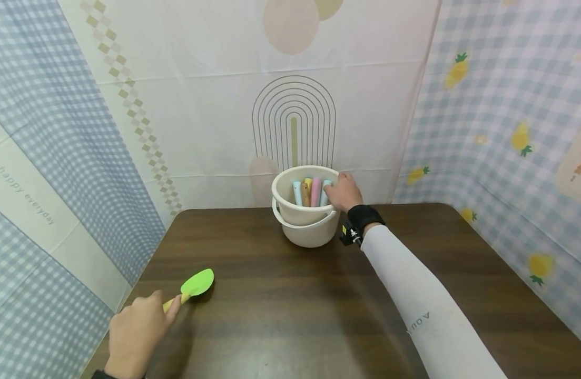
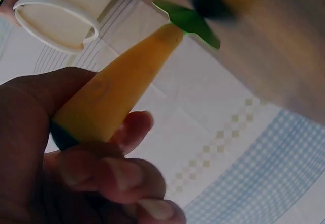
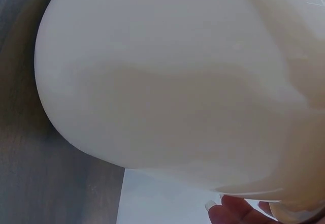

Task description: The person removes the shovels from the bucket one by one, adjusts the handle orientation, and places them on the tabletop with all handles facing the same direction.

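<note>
My left hand (image 1: 138, 326) grips the yellow handle of a small toy shovel with a green blade (image 1: 197, 283), held over the left front of the table. The left wrist view shows the fingers curled round the wide end of the handle (image 2: 109, 92). At the back of the table stands a cream bucket (image 1: 311, 237), upright, its handle hanging down in front. My right hand (image 1: 344, 192) holds the bucket's rim at its right side. Several coloured handles, among them a pink handle (image 1: 315, 192), stick up inside the bucket; their lower ends are hidden.
The dark wooden table (image 1: 271, 316) has a pale patterned cloth (image 1: 209, 131) hanging close behind the bucket. Checked cloths hang at the left (image 1: 39, 79) and right (image 1: 499, 131). A wrist camera (image 1: 349, 233) sits just right of the bucket.
</note>
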Tool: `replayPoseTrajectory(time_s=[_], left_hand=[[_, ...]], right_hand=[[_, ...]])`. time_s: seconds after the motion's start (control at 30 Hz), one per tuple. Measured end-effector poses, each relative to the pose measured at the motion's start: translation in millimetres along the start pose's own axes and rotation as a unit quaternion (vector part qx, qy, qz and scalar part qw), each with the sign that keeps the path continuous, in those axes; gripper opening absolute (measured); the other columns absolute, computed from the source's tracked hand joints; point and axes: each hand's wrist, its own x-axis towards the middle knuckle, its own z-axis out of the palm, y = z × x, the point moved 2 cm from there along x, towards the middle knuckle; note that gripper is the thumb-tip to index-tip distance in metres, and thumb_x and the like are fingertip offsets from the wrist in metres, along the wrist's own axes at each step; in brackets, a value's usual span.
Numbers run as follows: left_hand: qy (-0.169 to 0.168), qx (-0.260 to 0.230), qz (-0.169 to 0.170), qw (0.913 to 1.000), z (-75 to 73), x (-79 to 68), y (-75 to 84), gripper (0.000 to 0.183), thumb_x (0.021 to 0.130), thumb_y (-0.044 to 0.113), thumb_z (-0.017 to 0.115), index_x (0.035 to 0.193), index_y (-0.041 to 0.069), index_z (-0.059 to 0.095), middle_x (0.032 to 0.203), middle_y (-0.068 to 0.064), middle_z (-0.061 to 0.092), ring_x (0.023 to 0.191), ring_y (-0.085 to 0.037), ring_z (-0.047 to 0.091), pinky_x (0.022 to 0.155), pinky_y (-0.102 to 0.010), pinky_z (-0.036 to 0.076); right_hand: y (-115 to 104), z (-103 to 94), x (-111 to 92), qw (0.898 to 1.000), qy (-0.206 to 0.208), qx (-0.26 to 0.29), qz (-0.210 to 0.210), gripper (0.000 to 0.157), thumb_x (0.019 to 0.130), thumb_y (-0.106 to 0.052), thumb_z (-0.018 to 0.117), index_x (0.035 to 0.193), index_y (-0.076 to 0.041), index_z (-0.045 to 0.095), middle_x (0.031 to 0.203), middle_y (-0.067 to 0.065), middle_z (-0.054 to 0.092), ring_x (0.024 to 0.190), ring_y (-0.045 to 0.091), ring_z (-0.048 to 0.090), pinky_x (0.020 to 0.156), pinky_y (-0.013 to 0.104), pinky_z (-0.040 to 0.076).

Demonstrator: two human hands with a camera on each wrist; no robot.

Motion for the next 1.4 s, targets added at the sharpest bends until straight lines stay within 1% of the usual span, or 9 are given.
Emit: replayPoseTrajectory(time_s=[0.13, 0.23, 0.33, 0.5, 0.7, 0.8, 1.03, 1.23, 1.4], left_hand=[[-0.095, -0.021, -0.036, 0.9946, 7.8, -4.3, 0.3, 0.053, 0.096, 0.042, 0.07, 0.061, 0.01, 0.046, 0.05, -0.003, 0.042, 0.042, -0.023, 0.041, 0.035, -0.039, 0.035], [-0.142, -0.029, -0.056, 0.9878, 12.8, -6.7, 0.8, 0.053, 0.098, 0.041, 0.066, 0.061, 0.011, 0.044, 0.053, -0.003, 0.043, 0.046, -0.022, 0.041, 0.038, -0.04, 0.035], [-0.169, -0.032, -0.064, 0.9829, 16.5, -8.2, 2.2, 0.051, 0.099, 0.04, 0.065, 0.062, 0.011, 0.045, 0.054, -0.003, 0.044, 0.047, -0.021, 0.041, 0.039, -0.038, 0.035], [-0.191, -0.034, -0.071, 0.9785, 19.0, -9.1, 4.1, 0.047, 0.098, 0.037, 0.064, 0.063, 0.01, 0.048, 0.056, -0.005, 0.047, 0.049, -0.024, 0.046, 0.041, -0.042, 0.038], [-0.228, -0.034, -0.075, 0.9701, 23.0, -11.4, 5.4, 0.046, 0.098, 0.037, 0.063, 0.064, 0.01, 0.048, 0.056, -0.003, 0.045, 0.05, -0.02, 0.044, 0.042, -0.037, 0.036], [-0.239, -0.039, -0.072, 0.9676, 26.6, -12.6, 6.5, 0.045, 0.099, 0.037, 0.063, 0.066, 0.009, 0.049, 0.057, -0.004, 0.045, 0.05, -0.02, 0.045, 0.042, -0.036, 0.036], [-0.242, -0.049, -0.074, 0.9661, 32.3, -17.0, 6.3, 0.044, 0.097, 0.036, 0.066, 0.066, 0.009, 0.05, 0.058, -0.004, 0.045, 0.051, -0.02, 0.045, 0.043, -0.037, 0.036], [-0.249, -0.058, -0.08, 0.9633, 31.4, -16.9, 5.2, 0.045, 0.098, 0.035, 0.065, 0.064, 0.01, 0.048, 0.058, -0.003, 0.045, 0.05, -0.019, 0.045, 0.043, -0.034, 0.034], [-0.258, -0.064, -0.085, 0.9602, 29.3, -15.6, 4.6, 0.045, 0.098, 0.035, 0.064, 0.064, 0.01, 0.048, 0.058, -0.002, 0.045, 0.049, -0.018, 0.044, 0.043, -0.032, 0.033]], right_hand=[[-1, 0.6, -1, 1.0, -0.001, -0.008, -0.004, 0.078, 0.103, -0.035, 0.046, 0.161, 0.01, 0.019, 0.167, 0.029, 0.025, 0.152, 0.045, 0.032, 0.126, 0.056, 0.028], [-2, 0.4, -2, 1.0, 0.0, -0.007, -0.008, 0.077, 0.103, -0.035, 0.046, 0.16, 0.01, 0.02, 0.166, 0.03, 0.026, 0.152, 0.046, 0.032, 0.126, 0.056, 0.028], [-3, 0.0, -2, 1.0, 0.001, -0.003, -0.007, 0.077, 0.103, -0.035, 0.047, 0.16, 0.01, 0.021, 0.166, 0.03, 0.027, 0.152, 0.046, 0.033, 0.125, 0.056, 0.029], [-4, 0.6, -2, 1.0, 0.005, -0.001, -0.005, 0.076, 0.102, -0.035, 0.048, 0.159, 0.01, 0.024, 0.165, 0.029, 0.029, 0.15, 0.046, 0.035, 0.124, 0.056, 0.031], [-2, 3.2, 3, 1.0, 0.001, 0.005, -0.009, 0.077, 0.102, -0.035, 0.047, 0.16, 0.01, 0.022, 0.166, 0.029, 0.027, 0.151, 0.046, 0.033, 0.125, 0.057, 0.029], [1, 4.2, 7, 1.0, 0.003, 0.007, -0.009, 0.077, 0.103, -0.035, 0.047, 0.16, 0.011, 0.023, 0.166, 0.029, 0.027, 0.152, 0.045, 0.033, 0.125, 0.057, 0.029], [3, 5.3, 6, 1.0, 0.002, 0.013, -0.004, 0.076, 0.103, -0.034, 0.048, 0.159, 0.01, 0.024, 0.166, 0.028, 0.027, 0.151, 0.045, 0.034, 0.124, 0.057, 0.031], [3, 3.2, 6, 1.0, -0.001, 0.02, -0.001, 0.076, 0.102, -0.034, 0.048, 0.159, 0.011, 0.024, 0.165, 0.029, 0.029, 0.151, 0.044, 0.034, 0.125, 0.057, 0.03], [0, 1.4, 6, 1.0, -0.003, 0.024, 0.0, 0.077, 0.103, -0.034, 0.047, 0.16, 0.01, 0.022, 0.167, 0.027, 0.026, 0.153, 0.044, 0.032, 0.126, 0.056, 0.028]])
